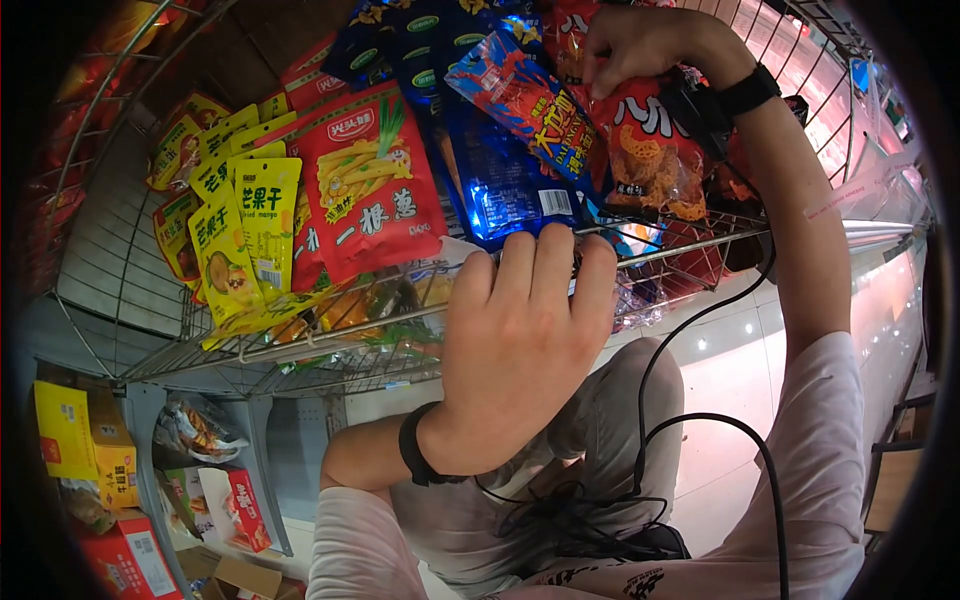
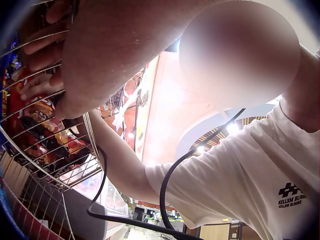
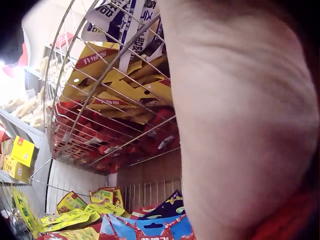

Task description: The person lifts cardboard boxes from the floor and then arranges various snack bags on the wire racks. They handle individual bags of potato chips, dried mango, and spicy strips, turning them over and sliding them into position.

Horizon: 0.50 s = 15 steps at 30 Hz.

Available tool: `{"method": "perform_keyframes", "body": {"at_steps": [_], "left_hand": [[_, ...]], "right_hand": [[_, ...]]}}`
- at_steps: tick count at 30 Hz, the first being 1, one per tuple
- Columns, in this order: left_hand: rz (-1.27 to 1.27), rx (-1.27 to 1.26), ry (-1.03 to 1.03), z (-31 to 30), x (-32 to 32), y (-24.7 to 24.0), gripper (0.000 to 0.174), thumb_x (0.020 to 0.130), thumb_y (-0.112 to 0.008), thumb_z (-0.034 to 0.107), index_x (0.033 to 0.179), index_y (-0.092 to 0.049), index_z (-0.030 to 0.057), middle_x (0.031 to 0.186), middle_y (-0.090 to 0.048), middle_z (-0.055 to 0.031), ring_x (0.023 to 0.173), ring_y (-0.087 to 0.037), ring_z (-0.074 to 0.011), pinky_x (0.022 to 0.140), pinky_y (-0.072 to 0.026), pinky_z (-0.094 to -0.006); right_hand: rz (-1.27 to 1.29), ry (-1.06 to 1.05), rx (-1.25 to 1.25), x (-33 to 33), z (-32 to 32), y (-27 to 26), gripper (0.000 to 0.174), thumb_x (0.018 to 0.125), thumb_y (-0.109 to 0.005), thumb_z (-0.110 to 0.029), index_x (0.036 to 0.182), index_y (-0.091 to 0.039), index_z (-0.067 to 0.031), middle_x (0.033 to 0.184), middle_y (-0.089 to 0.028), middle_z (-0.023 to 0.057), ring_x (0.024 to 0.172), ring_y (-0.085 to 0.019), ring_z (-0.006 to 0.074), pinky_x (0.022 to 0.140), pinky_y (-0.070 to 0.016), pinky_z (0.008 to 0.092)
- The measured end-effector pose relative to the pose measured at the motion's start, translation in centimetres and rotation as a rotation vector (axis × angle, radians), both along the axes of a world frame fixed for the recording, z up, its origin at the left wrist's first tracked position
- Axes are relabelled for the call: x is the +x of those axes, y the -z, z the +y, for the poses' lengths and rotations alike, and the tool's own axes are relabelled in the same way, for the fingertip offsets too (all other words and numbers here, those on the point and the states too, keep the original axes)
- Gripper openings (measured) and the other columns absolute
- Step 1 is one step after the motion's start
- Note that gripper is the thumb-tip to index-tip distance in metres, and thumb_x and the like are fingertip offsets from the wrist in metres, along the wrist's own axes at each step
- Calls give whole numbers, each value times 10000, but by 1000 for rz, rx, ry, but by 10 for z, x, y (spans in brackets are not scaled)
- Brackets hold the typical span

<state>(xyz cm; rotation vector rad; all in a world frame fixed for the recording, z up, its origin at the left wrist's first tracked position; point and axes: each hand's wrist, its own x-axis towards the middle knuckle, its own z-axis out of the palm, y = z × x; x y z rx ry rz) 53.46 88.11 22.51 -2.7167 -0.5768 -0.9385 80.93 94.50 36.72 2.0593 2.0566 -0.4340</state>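
Observation:
My left hand (image 1: pixel 530 340) has its fingers curled over the front rim of a wire basket (image 1: pixel 690 243), in front of a blue snack bag (image 1: pixel 500 150). Farther back, on the right side of the basket, my right hand (image 1: pixel 650 45) pinches the upper edge of a red snack bag (image 1: pixel 655 150) with a clear window showing crisps. Left of that bag leans a blue-and-red snack packet (image 1: pixel 530 105). The right wrist view is largely filled by the right hand's wrist (image 3: pixel 240 120), and its fingers are hidden there.
A red bag with a spring onion picture (image 1: pixel 375 180) and yellow dried mango bags (image 1: pixel 265 215) stand at the basket's left. Above is another wire basket with yellow packets (image 3: pixel 125 90). Black cables (image 1: pixel 640 420) hang across the lap. Boxes (image 1: pixel 235 510) sit on lower shelves.

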Motion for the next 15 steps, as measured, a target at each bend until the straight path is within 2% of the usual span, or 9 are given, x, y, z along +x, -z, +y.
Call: {"method": "perform_keyframes", "body": {"at_steps": [6, 9, 11, 15], "left_hand": [[-6, 7, 2, 0, 0, 0, 442, 698, -824, 295, 1046, -626, 107, 867, -523, -49, 804, -551, -223, 690, -408, -373], [4, 7, -2, 0, 0, 0, 438, 702, -821, 296, 1046, -626, 108, 869, -525, -48, 805, -551, -222, 690, -407, -373], [11, 6, -7, 0, -1, 0, 437, 703, -820, 298, 1046, -626, 110, 872, -526, -47, 806, -552, -222, 691, -408, -373], [8, 13, -11, 0, -1, 0, 430, 711, -818, 307, 1046, -628, 116, 873, -525, -47, 808, -553, -220, 700, -407, -371]], "right_hand": [[-29, 159, 107, -4, 2, 4, 404, 886, -762, -318, 1171, -737, -33, 1085, -751, 115, 899, -692, 241, 785, -546, 378], [99, 175, 132, 13, 1, -1, 385, 889, -753, -289, 1172, -734, -28, 1097, -753, 117, 896, -701, 232, 779, -550, 369], [72, 41, 314, 42, 17, 17, 378, 883, -754, -279, 1158, -735, -21, 1075, -760, 116, 883, -704, 223, 784, -555, 355], [162, -20, 440, 39, 19, 19, 366, 861, -775, -272, 1123, -744, -17, 1031, -767, 111, 898, -704, 221, 804, -556, 346]]}}
